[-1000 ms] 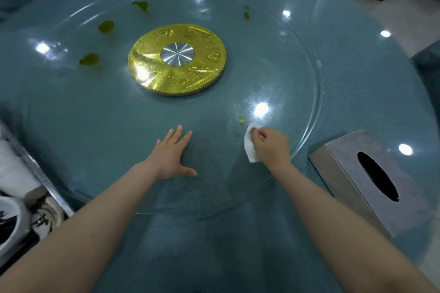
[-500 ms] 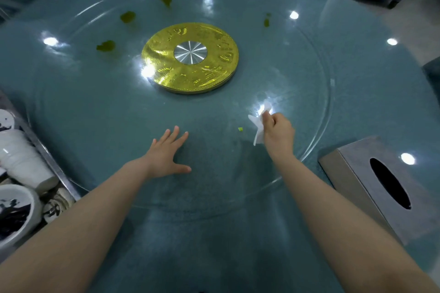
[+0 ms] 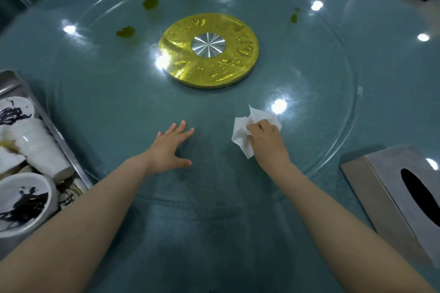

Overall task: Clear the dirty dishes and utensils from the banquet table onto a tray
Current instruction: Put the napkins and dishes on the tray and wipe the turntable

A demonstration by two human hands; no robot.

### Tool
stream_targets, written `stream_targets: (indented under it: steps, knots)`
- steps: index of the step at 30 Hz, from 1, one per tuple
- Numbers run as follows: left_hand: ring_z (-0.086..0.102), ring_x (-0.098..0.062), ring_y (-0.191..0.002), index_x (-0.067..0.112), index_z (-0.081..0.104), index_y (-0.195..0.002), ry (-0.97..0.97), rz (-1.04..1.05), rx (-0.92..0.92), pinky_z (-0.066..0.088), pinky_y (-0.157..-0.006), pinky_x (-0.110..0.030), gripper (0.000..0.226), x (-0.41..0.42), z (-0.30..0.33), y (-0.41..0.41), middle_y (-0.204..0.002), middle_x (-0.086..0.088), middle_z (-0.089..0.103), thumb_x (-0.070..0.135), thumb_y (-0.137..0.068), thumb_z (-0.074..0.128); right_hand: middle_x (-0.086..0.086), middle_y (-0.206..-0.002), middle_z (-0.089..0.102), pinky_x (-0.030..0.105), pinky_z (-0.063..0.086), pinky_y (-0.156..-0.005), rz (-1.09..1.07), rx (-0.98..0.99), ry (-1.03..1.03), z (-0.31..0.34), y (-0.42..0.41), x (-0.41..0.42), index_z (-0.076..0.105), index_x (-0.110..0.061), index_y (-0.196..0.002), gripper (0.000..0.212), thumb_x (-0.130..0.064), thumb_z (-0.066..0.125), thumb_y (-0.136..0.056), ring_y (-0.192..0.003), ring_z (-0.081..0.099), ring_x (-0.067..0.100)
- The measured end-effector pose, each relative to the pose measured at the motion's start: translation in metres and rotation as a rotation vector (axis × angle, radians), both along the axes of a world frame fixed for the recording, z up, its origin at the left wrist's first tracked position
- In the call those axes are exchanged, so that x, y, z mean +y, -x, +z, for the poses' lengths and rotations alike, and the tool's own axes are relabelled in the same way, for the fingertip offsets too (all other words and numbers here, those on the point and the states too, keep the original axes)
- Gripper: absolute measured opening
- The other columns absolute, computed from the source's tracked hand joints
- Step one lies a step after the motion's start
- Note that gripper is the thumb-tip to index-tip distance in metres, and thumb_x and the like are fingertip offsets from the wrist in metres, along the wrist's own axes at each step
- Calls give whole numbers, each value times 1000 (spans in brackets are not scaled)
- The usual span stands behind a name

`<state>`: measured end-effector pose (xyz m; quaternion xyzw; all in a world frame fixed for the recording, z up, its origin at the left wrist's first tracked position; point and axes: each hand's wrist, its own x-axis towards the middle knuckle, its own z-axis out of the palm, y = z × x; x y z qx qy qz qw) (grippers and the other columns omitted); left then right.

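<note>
My right hand [image 3: 266, 140] grips a crumpled white tissue [image 3: 242, 133] and presses it on the glass turntable [image 3: 309, 107]. My left hand [image 3: 170, 147] lies flat on the glass with fingers spread, to the left of the tissue. A metal tray [image 3: 59, 135] stands at the left edge. It holds white dishes with black ink patterns: a stack of cups [image 3: 40, 147] lying on its side, a bowl [image 3: 23, 202] and a plate [image 3: 14, 109]. Green food smears [image 3: 125, 32] dot the far half of the turntable.
A gold disc with a silver centre [image 3: 209, 50] sits in the middle of the turntable. A brushed-metal tissue box [image 3: 404, 197] stands at the right on the teal tablecloth [image 3: 214, 245]. More green smears [image 3: 294, 18] lie at the far right.
My right hand has swept the tissue left over the small green speck, which no longer shows. The view has shifted, bringing more of the tray into sight. My left hand stays flat.
</note>
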<state>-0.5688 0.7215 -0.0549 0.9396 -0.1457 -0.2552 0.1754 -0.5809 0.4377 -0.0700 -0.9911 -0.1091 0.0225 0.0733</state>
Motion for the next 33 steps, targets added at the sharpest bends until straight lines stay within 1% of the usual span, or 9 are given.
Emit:
stream_targets:
  steps: [4, 10, 13, 17, 21, 25, 28, 30, 33]
  knots:
    - [-8, -20, -147, 31, 13, -151, -1, 20, 10, -3, -115, -50, 94, 2, 3, 1, -160, 0, -7, 35, -79, 73, 1, -128, 46, 22, 32, -83, 73, 112, 67, 11, -7, 3, 50, -12, -122, 36, -5, 53, -87, -116, 38, 18]
    - [-2, -20, -147, 23, 23, -150, 64, 138, 63, 0, -117, -48, 82, -7, 18, 4, -161, -2, 1, 32, -84, 70, 6, -126, 48, 25, 38, -87, -39, 178, 5, 18, -5, 11, 51, -8, -118, 34, -4, 55, -84, -115, 42, 19]
    - [18, -16, -145, 22, 34, -146, 191, 257, 38, 12, -119, -36, 67, -10, 27, 17, -158, 0, 19, 31, -88, 65, 8, -124, 49, 24, 37, -83, -157, 169, -80, 19, 16, 13, 54, -6, -118, 31, -3, 50, -87, -115, 44, 20]
    - [34, -14, -138, 16, 41, -143, 320, 339, -66, 21, -108, -19, 58, -2, 40, 48, -150, -1, 38, 23, -89, 64, 8, -115, 57, 21, 29, -74, -234, 127, -162, 16, 52, 20, 59, -4, -105, 21, -7, 43, -92, -112, 47, 20]
    - [43, -16, -132, 14, 51, -136, 394, 553, -160, 25, -99, -15, 49, 27, 57, 70, -141, -4, 49, 20, -90, 63, 12, -111, 62, 28, 32, -85, -280, 137, -281, 24, 80, 44, 62, 2, -103, 22, -9, 45, -93, -114, 49, 25]
    - [50, -18, -125, 20, 57, -130, 464, 728, -259, 33, -99, -21, 41, 71, 82, 100, -133, -2, 57, 20, -90, 62, 13, -98, 64, 30, 32, -77, -189, 152, -347, 43, 91, 95, 57, -2, -80, 16, -10, 49, -91, -102, 53, 28]
    - [57, -31, -114, 27, 59, -126, 503, 803, -266, 46, -94, -39, 36, 110, 97, 127, -124, -8, 63, 22, -91, 61, 16, -85, 64, 34, 32, -71, -153, 115, -437, 59, 92, 142, 60, 6, -79, 18, -9, 53, -87, -89, 55, 32]
    - [63, -21, -103, 29, 61, -123, 527, 866, -297, 52, -80, -26, 32, 144, 102, 146, -119, -3, 66, 23, -92, 60, 18, -82, 63, 34, 33, -70, -127, 100, -490, 69, 93, 179, 60, 7, -79, 18, -9, 56, -86, -86, 54, 34]
    - [58, -2, -106, 29, 64, -120, 580, 992, -337, 40, -85, -15, 30, 194, 106, 174, -115, 15, 63, 20, -91, 59, 19, -90, 65, 36, 37, -76, -26, 103, -506, 77, 98, 236, 63, 6, -88, 19, -12, 58, -85, -91, 55, 33]
